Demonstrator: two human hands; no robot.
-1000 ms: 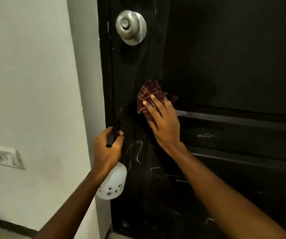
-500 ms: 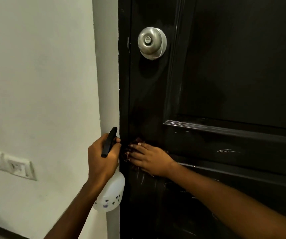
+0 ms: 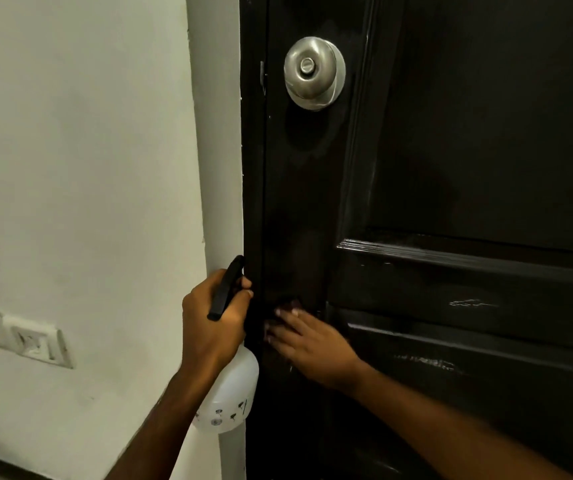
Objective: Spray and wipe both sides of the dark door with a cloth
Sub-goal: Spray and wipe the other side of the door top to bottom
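Well, the door [image 3: 451, 150] is a very dark brown, almost black and glossy, with raised mouldings [image 3: 451, 252] that catch the light and split it into panels. Pale scuffs [image 3: 472, 302] show on the rail below the upper panel. A round brushed-metal knob [image 3: 314, 72] sits high on the left side of the door, with a small lock button in its middle.

My right hand [image 3: 312, 344] lies flat on that left side, well below the knob and level with the rail. Its fingers are straight and a little spread, pointing left and pressing toward the door's edge. The cloth [image 3: 288, 302] is under that hand, pinned against the door. Only a dim, dark fold of it shows just past my fingertips, and I can't make out its pattern.

My left hand [image 3: 209, 323] is just beside the right one, at the door's edge, clenched around the neck of a white spray bottle [image 3: 231, 393]. The black trigger [image 3: 225, 289] sticks up over my knuckles. The bottle's round body hangs below my hand, with small dark markings on it, in front of the pale wall corner next to the dark door frame [image 3: 252, 168].

The wall [image 3: 70, 168] to the left is plain off-white. A white switch plate [image 3: 36, 342] is set low in it, well apart from my hands. The light is dim, and the door's lower part is in shadow
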